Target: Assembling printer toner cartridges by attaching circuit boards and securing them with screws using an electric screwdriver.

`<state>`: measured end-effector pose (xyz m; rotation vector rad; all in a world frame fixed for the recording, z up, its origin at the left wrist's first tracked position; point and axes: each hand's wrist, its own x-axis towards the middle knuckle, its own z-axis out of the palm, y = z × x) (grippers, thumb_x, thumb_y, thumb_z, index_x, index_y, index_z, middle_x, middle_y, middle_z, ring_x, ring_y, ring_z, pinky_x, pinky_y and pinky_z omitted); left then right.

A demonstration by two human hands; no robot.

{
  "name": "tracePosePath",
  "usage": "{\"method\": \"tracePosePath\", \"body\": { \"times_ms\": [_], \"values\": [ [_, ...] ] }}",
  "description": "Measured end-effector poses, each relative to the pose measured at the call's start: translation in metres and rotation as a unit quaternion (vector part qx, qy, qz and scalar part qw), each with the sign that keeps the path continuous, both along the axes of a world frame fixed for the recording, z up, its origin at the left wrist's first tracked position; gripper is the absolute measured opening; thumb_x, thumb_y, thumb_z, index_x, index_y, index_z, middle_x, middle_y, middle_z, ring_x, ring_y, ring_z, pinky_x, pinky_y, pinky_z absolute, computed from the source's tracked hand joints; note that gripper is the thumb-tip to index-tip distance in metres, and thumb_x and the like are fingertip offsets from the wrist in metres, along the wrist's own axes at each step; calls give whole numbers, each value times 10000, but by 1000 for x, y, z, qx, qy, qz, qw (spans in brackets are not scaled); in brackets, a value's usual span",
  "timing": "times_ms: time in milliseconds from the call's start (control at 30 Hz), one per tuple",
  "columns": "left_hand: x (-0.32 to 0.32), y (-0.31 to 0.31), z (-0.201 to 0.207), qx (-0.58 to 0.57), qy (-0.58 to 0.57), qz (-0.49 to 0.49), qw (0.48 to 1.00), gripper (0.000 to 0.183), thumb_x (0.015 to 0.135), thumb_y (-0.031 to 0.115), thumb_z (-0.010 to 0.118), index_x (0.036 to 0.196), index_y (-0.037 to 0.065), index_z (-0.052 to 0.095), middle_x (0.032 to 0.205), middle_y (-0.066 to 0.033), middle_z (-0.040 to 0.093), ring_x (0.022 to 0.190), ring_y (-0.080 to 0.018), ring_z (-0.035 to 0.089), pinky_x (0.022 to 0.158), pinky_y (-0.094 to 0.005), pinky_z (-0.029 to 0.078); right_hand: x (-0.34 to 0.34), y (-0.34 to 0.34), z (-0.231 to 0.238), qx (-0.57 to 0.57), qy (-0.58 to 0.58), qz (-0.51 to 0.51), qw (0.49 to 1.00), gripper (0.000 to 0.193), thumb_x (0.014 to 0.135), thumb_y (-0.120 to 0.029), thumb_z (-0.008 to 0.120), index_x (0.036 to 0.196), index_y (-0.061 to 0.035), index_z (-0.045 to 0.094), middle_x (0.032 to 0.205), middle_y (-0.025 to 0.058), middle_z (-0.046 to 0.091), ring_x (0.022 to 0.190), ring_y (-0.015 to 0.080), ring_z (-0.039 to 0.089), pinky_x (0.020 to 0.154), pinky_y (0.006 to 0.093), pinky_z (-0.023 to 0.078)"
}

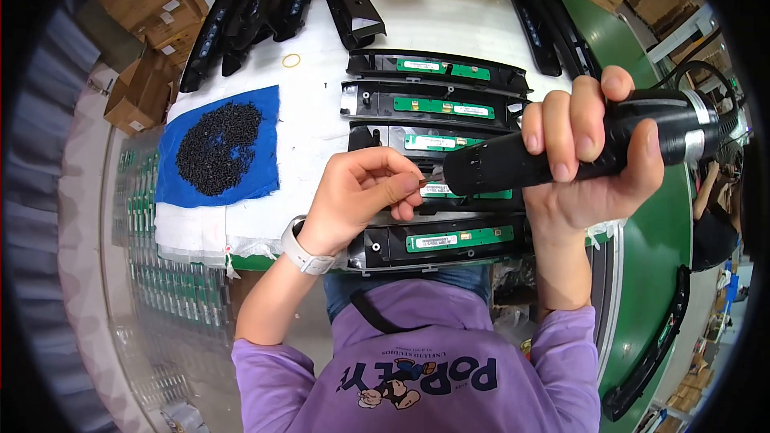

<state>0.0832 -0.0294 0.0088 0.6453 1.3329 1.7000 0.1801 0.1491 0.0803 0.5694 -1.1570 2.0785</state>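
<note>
My right hand [589, 144] is wrapped round a black corded electric screwdriver [497, 164], held nearly level with its tip to the left. At that tip my left hand [370, 186] pinches thumb and forefinger together; whatever small piece is between them is too small to make out. Beneath both hands lies a row of long black plastic housings [375, 258], each with a green circuit board [459, 239] inside. The tool and my hands hide part of the middle housings. Left of them, a heap of tiny black screws [215, 148] lies on a blue cloth [269, 162].
More black housings [261, 4] lie at the table's back left, others [553, 20] at the back right. A yellow rubber band [291, 60] is on the white tabletop [309, 124]. One housing [658, 349] rests on the green surface [651, 265] at right, where another person [716, 224] stands.
</note>
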Motion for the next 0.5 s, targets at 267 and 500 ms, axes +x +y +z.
{"method": "tracePosePath", "body": {
  "times_ms": [267,500],
  "values": [
    [-8,14,4,20,79,102,991,172,916,126,509,860,1,613,790,-36,633,715,-78,574,648,-202,442,13,32,-8,-37,-16,15,999,371,901,-343,437,1107,-44,516,634,16,477,456,127,445,543,322,419],
    [-7,10,6,-57,229,63,970,61,839,38,597,827,-13,629,733,1,612,634,-32,518,583,-171,406,48,57,-18,178,-170,-124,961,382,811,-314,591,989,-8,448,574,11,442,383,97,403,432,263,374]
  ]
}}
